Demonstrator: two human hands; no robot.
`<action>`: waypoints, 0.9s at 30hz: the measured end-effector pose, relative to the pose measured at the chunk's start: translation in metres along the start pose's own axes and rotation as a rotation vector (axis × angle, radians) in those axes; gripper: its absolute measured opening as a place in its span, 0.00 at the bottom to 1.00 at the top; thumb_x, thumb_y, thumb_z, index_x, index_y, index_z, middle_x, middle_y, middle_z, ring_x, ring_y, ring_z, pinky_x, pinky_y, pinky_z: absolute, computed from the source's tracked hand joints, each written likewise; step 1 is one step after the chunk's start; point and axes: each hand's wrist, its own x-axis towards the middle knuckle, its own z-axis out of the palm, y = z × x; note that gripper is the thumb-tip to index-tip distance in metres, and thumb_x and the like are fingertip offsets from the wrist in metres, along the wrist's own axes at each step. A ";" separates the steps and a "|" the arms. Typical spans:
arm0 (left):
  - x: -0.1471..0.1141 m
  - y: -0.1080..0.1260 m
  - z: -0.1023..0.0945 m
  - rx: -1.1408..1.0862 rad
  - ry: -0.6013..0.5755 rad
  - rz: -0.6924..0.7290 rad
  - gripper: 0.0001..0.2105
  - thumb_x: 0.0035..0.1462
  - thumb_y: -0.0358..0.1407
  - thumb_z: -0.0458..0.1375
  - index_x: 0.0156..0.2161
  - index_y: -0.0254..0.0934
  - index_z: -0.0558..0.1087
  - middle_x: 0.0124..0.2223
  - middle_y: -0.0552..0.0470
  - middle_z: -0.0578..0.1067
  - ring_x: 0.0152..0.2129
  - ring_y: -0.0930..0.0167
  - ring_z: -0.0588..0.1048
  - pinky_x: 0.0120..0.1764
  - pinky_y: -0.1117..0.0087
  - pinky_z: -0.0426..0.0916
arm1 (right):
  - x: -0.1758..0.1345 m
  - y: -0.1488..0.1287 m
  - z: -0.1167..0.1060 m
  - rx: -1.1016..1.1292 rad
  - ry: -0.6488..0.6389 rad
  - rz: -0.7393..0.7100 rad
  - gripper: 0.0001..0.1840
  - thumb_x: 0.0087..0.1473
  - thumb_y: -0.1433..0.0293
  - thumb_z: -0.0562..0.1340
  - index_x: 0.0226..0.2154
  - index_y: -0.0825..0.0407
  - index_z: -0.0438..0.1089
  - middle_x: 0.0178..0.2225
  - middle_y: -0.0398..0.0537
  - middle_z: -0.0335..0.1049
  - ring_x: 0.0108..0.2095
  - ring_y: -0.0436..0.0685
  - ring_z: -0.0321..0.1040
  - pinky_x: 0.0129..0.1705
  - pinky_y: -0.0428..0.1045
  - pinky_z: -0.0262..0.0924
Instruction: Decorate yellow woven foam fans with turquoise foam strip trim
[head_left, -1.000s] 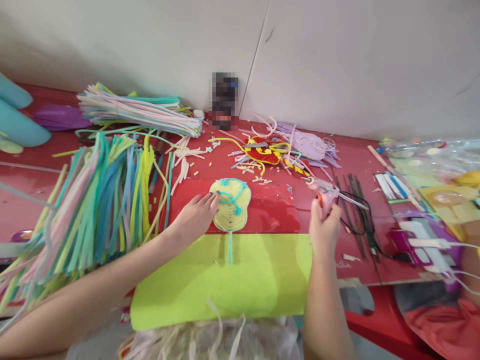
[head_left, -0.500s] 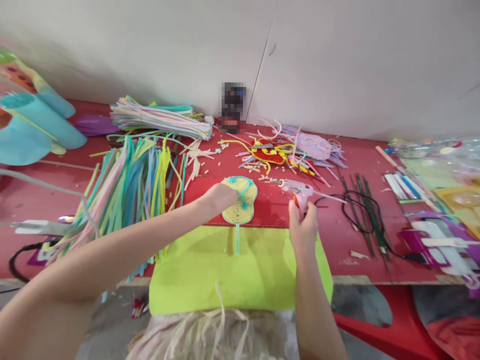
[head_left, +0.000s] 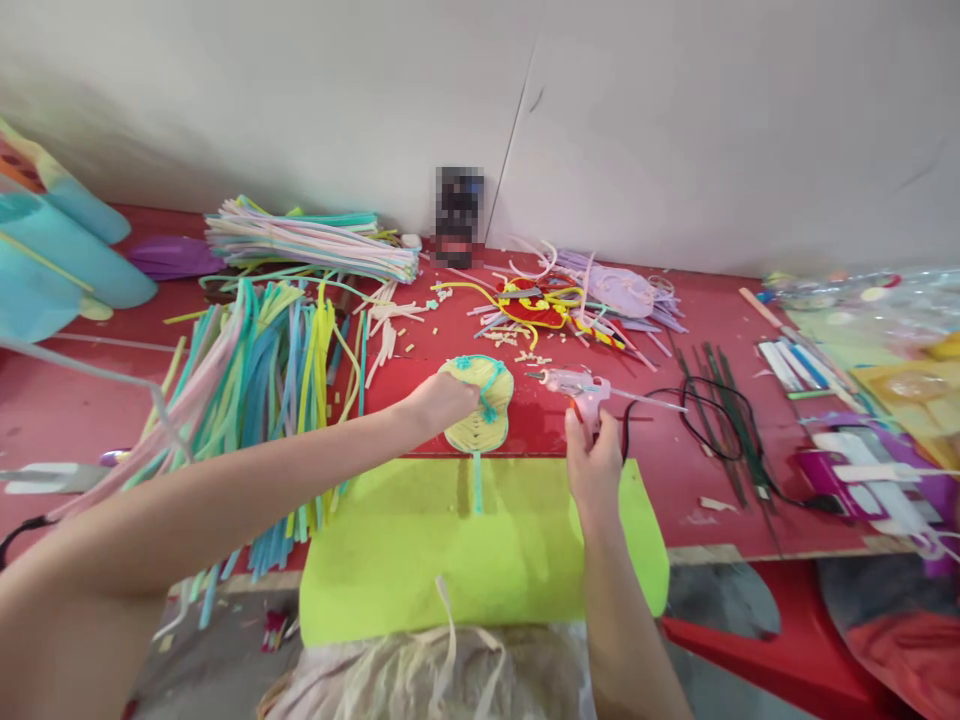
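A yellow fan-shaped piece [head_left: 493, 425] with a pale teal edge, teal trim and a teal stem lies on the red tabletop. My left hand [head_left: 452, 399] rests over its upper left part, fingers curled closed; whatever they pinch is hidden. In my right hand [head_left: 594, 455] is a pink glue gun [head_left: 592, 388], its nozzle pointing left toward the yellow piece but apart from it. A clear glue stick [head_left: 649, 402] sticks out of the gun's back. Below the yellow piece, a lime-green sheet [head_left: 420, 560] covers the near edge.
Bundles of coloured pipe cleaners [head_left: 274, 370] lie at left, more [head_left: 315, 240] behind them. Cut bits and a red-and-yellow piece [head_left: 536, 308] lie at the back, beside a lilac piece [head_left: 626, 290]. A black cord [head_left: 709, 440] loops at right near a purple-and-white device [head_left: 840, 480].
The glue gun in my right hand has moved left, closer to the yellow piece. My left hand stays on that piece. The camera view has shifted slightly.
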 end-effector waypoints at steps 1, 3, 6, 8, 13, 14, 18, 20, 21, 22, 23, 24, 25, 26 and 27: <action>-0.004 -0.002 0.001 0.026 -0.011 -0.004 0.08 0.55 0.21 0.50 0.37 0.24 0.71 0.30 0.39 0.76 0.30 0.64 0.77 0.34 0.66 0.68 | -0.001 0.000 0.001 -0.001 0.002 0.002 0.32 0.50 0.50 0.55 0.50 0.54 0.61 0.44 0.58 0.67 0.43 0.61 0.65 0.44 0.54 0.58; -0.009 -0.006 0.002 0.066 -0.036 0.006 0.09 0.55 0.21 0.50 0.40 0.25 0.70 0.33 0.38 0.76 0.31 0.64 0.77 0.34 0.67 0.68 | -0.002 0.001 0.003 -0.015 0.006 0.005 0.33 0.50 0.49 0.56 0.51 0.55 0.61 0.45 0.59 0.67 0.44 0.62 0.65 0.45 0.55 0.58; -0.014 -0.013 0.004 0.084 -0.053 0.053 0.11 0.56 0.21 0.49 0.43 0.26 0.68 0.34 0.39 0.76 0.31 0.65 0.77 0.34 0.67 0.68 | -0.006 0.002 0.005 -0.050 0.011 -0.004 0.35 0.48 0.48 0.57 0.52 0.55 0.60 0.48 0.61 0.66 0.46 0.64 0.64 0.46 0.56 0.58; -0.015 -0.016 0.005 0.082 -0.059 0.064 0.11 0.56 0.21 0.48 0.44 0.27 0.67 0.33 0.42 0.76 0.31 0.66 0.77 0.34 0.68 0.68 | -0.010 0.002 0.007 -0.071 0.008 -0.007 0.36 0.48 0.48 0.57 0.52 0.55 0.60 0.48 0.61 0.66 0.46 0.64 0.65 0.45 0.57 0.59; -0.022 -0.020 0.014 0.109 0.039 0.060 0.13 0.55 0.21 0.48 0.46 0.29 0.66 0.35 0.42 0.75 0.33 0.65 0.76 0.35 0.67 0.68 | -0.023 -0.006 0.016 -0.112 -0.013 -0.048 0.35 0.49 0.49 0.57 0.52 0.55 0.59 0.49 0.61 0.65 0.45 0.63 0.66 0.42 0.55 0.62; -0.024 -0.020 0.016 0.110 0.062 0.060 0.14 0.55 0.21 0.49 0.47 0.29 0.65 0.35 0.42 0.75 0.33 0.65 0.76 0.36 0.67 0.68 | -0.025 -0.007 0.019 -0.120 -0.013 -0.070 0.34 0.50 0.49 0.57 0.52 0.55 0.59 0.49 0.61 0.65 0.45 0.64 0.66 0.42 0.55 0.62; -0.028 -0.021 0.022 0.105 0.124 0.056 0.13 0.56 0.22 0.48 0.47 0.27 0.66 0.37 0.40 0.75 0.34 0.66 0.76 0.37 0.67 0.67 | -0.030 -0.010 0.029 -0.176 0.021 -0.171 0.33 0.51 0.50 0.57 0.51 0.55 0.60 0.45 0.61 0.67 0.43 0.64 0.67 0.40 0.56 0.63; -0.028 -0.021 0.024 0.112 0.139 0.066 0.13 0.57 0.23 0.47 0.48 0.26 0.66 0.38 0.38 0.75 0.36 0.65 0.75 0.38 0.67 0.67 | -0.031 -0.009 0.033 -0.200 0.041 -0.201 0.31 0.50 0.51 0.58 0.50 0.55 0.61 0.43 0.59 0.68 0.40 0.63 0.68 0.37 0.55 0.64; -0.028 -0.021 0.024 0.115 0.146 0.071 0.14 0.58 0.22 0.47 0.48 0.26 0.66 0.39 0.38 0.75 0.36 0.65 0.75 0.38 0.67 0.67 | -0.032 -0.009 0.034 -0.205 0.051 -0.215 0.31 0.50 0.51 0.58 0.50 0.55 0.61 0.42 0.59 0.68 0.40 0.63 0.68 0.36 0.55 0.65; -0.028 -0.021 0.025 0.115 0.154 0.077 0.14 0.58 0.22 0.46 0.48 0.26 0.66 0.39 0.38 0.75 0.37 0.65 0.75 0.38 0.67 0.67 | -0.033 -0.008 0.035 -0.207 0.062 -0.228 0.30 0.50 0.52 0.59 0.49 0.54 0.61 0.42 0.58 0.68 0.39 0.62 0.68 0.36 0.54 0.65; -0.028 -0.021 0.025 0.114 0.161 0.079 0.14 0.58 0.22 0.46 0.48 0.26 0.66 0.39 0.38 0.75 0.37 0.65 0.75 0.38 0.67 0.67 | -0.034 -0.008 0.036 -0.207 0.070 -0.237 0.30 0.50 0.53 0.60 0.49 0.54 0.61 0.41 0.58 0.68 0.38 0.61 0.69 0.35 0.54 0.65; -0.028 -0.022 0.026 0.112 0.169 0.081 0.14 0.58 0.22 0.46 0.48 0.26 0.66 0.40 0.38 0.75 0.37 0.66 0.75 0.38 0.67 0.66 | -0.034 -0.007 0.036 -0.207 0.074 -0.243 0.29 0.49 0.53 0.60 0.48 0.54 0.62 0.41 0.57 0.68 0.37 0.61 0.69 0.34 0.53 0.66; -0.028 -0.022 0.027 0.112 0.177 0.082 0.13 0.58 0.23 0.46 0.47 0.27 0.66 0.40 0.39 0.75 0.36 0.66 0.75 0.38 0.67 0.66 | -0.035 -0.007 0.036 -0.205 0.072 -0.245 0.28 0.49 0.54 0.60 0.48 0.54 0.62 0.40 0.57 0.68 0.35 0.60 0.69 0.33 0.53 0.66; -0.028 -0.023 0.028 0.118 0.182 0.084 0.13 0.59 0.22 0.45 0.47 0.27 0.66 0.40 0.39 0.75 0.36 0.66 0.75 0.38 0.67 0.66 | -0.036 -0.006 0.035 -0.203 0.066 -0.245 0.27 0.49 0.55 0.60 0.48 0.54 0.62 0.39 0.56 0.68 0.34 0.58 0.69 0.31 0.52 0.66; -0.029 -0.024 0.028 0.127 0.185 0.086 0.14 0.59 0.22 0.45 0.47 0.27 0.66 0.40 0.40 0.75 0.36 0.67 0.75 0.38 0.67 0.65 | -0.038 -0.006 0.035 -0.202 0.057 -0.246 0.26 0.50 0.56 0.60 0.47 0.54 0.62 0.39 0.55 0.68 0.32 0.57 0.69 0.30 0.51 0.66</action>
